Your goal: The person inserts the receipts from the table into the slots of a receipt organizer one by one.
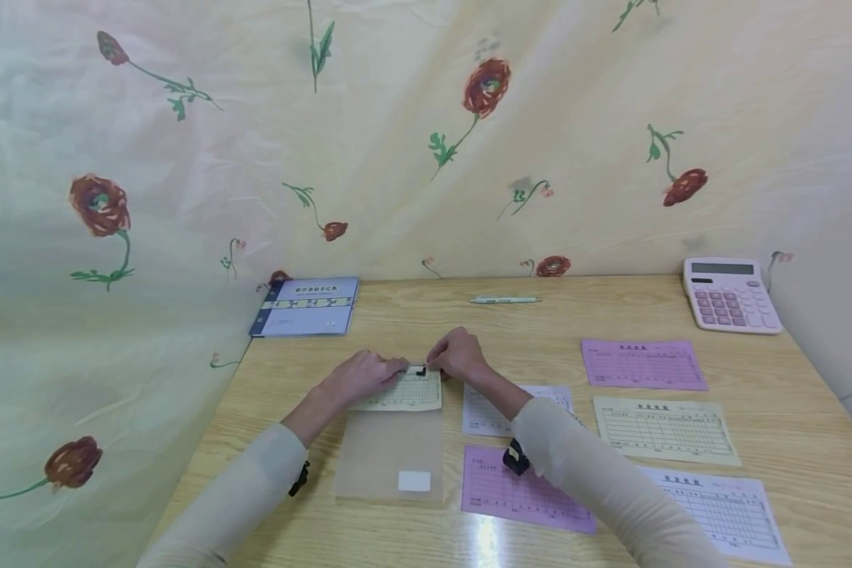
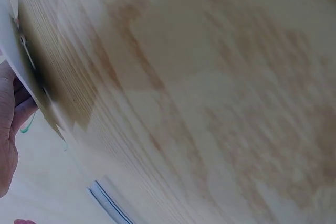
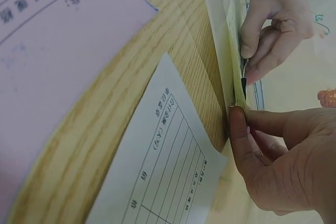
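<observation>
Yellow slip (image 1: 412, 393) looks light, limp, easily creased; advisable hold is the top edge, beside the black clip (image 1: 421, 371), where left hand (image 1: 360, 375) and right hand (image 1: 460, 353) pinch closely.

Folder (image 1: 383, 450) left of loose forms (image 1: 490, 491)

The wooden table (image 1: 412, 319) carries a book (image 1: 308, 312) at its far left corner, a pen (image 1: 506, 300) near the far edge, a calculator (image 1: 731, 296) at the far right corner. Toward the right edge: purple slip (image 1: 644, 365), yellow slip (image 1: 663, 428), white slip (image 1: 717, 513); inward, second white slip (image 1: 486, 412), second purple slip (image 1: 493, 485).
</observation>
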`<state>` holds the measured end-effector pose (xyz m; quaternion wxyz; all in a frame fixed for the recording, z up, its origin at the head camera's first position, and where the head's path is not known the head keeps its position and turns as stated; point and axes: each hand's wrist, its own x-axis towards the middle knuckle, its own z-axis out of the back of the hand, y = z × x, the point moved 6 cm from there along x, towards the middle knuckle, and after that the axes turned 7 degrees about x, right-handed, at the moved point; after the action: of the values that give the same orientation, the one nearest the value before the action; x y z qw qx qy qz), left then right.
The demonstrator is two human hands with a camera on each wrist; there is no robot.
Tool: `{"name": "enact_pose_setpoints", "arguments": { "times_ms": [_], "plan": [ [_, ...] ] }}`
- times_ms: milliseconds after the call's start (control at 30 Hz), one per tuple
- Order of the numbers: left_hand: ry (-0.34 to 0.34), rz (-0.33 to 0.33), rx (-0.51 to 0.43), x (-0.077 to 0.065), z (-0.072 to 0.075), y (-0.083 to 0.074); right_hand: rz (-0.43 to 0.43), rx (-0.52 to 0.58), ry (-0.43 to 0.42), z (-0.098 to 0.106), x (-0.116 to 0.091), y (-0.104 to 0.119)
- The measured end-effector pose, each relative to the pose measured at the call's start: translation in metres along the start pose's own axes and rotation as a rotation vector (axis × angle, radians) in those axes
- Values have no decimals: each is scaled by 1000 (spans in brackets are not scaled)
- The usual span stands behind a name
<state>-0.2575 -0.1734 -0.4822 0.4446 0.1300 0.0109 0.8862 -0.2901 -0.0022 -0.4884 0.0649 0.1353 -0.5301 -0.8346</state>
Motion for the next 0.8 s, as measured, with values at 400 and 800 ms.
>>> {"name": "enact_pose_setpoints", "arguments": {
  "times_ms": [400, 800],
  "plan": [
    [19, 30, -40, -2, -1, -1, -1, -33, 6, 3, -4, 0],
    [49, 68, -82, -4, 2, -2, 4, -21, 7, 2, -2, -2]
  ]
}}
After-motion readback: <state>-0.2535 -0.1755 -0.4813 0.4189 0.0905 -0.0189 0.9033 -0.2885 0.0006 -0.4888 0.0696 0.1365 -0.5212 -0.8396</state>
